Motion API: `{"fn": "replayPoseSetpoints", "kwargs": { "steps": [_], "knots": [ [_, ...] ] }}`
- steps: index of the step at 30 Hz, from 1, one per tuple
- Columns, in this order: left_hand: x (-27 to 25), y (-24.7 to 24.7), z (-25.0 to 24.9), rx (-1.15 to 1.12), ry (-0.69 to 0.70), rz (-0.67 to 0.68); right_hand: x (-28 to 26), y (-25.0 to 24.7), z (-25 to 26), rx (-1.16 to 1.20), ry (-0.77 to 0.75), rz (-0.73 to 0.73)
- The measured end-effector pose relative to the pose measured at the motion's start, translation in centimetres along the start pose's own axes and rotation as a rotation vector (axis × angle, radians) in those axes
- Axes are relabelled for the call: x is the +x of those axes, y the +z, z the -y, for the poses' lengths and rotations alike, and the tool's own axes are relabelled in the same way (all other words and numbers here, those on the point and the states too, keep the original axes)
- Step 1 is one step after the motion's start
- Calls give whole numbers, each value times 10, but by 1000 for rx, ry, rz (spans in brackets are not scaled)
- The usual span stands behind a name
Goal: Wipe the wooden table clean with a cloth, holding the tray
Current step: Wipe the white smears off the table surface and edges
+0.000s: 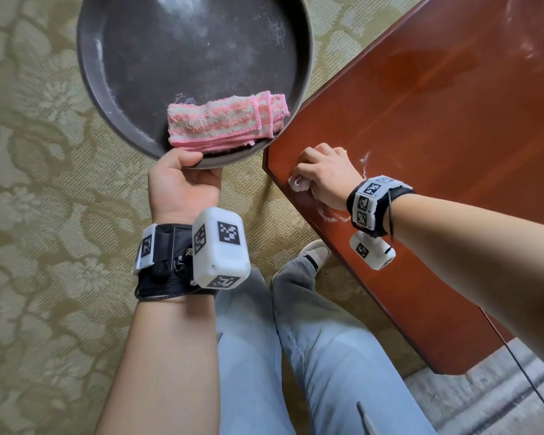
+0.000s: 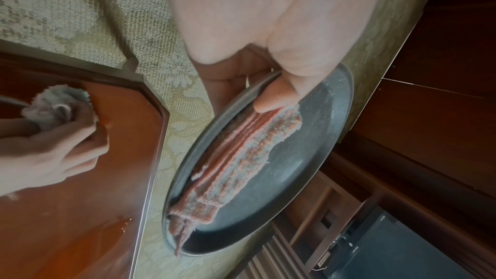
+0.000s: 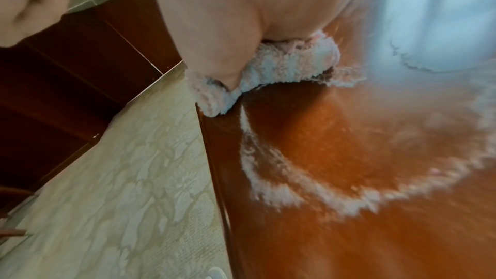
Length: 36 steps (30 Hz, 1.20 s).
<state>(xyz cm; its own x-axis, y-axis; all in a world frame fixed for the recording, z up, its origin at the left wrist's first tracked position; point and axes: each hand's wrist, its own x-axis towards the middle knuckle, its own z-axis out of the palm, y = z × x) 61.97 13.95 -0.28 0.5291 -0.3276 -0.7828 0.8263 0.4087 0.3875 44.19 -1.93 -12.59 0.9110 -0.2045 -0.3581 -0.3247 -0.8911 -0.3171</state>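
Note:
My left hand [image 1: 182, 175] grips the near rim of a round dark tray [image 1: 132, 58], thumb over the edge, and holds it above the carpet just left of the table corner. A folded pink-and-white cloth [image 1: 223, 122] lies on the tray; my thumb [image 2: 273, 99] touches its end. My right hand [image 1: 322, 174] clutches a bunched white fluffy cloth [image 1: 299, 183] and presses it on the reddish wooden table [image 1: 437, 127] near its corner. White powder [image 3: 282, 190] lies in a curved streak on the wood beside the cloth [image 3: 289, 67].
Patterned green carpet [image 1: 44, 183] covers the floor left of the table. My legs in light jeans [image 1: 296, 356] and one shoe [image 1: 316, 252] stand by the table edge. Dark wooden furniture [image 2: 429, 114] shows beyond the tray.

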Motion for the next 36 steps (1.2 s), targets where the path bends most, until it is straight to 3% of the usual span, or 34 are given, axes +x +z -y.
{"fn": "replayPoseSetpoints", "kwargs": {
  "steps": [9,13,19,22,28,32,36],
  "knots": [
    [-8,7,20,27,-25,10,-44,6,-14,-57,-192,68],
    [-11,11,29,34,-29,6,-44,-8,-21,-71,-185,-25],
    [-11,18,43,23,-55,12,-43,-42,-65,247,291,-389],
    [-12,23,49,33,-63,7,-57,-38,-93,413,618,-443],
    [-8,26,54,57,-76,-4,-79,-30,-123,504,1182,-501],
    [-2,28,56,79,-77,4,-70,-23,-122,515,1298,-478],
    [5,32,56,95,-89,14,-49,-20,-107,521,1187,-473]
  ]
}}
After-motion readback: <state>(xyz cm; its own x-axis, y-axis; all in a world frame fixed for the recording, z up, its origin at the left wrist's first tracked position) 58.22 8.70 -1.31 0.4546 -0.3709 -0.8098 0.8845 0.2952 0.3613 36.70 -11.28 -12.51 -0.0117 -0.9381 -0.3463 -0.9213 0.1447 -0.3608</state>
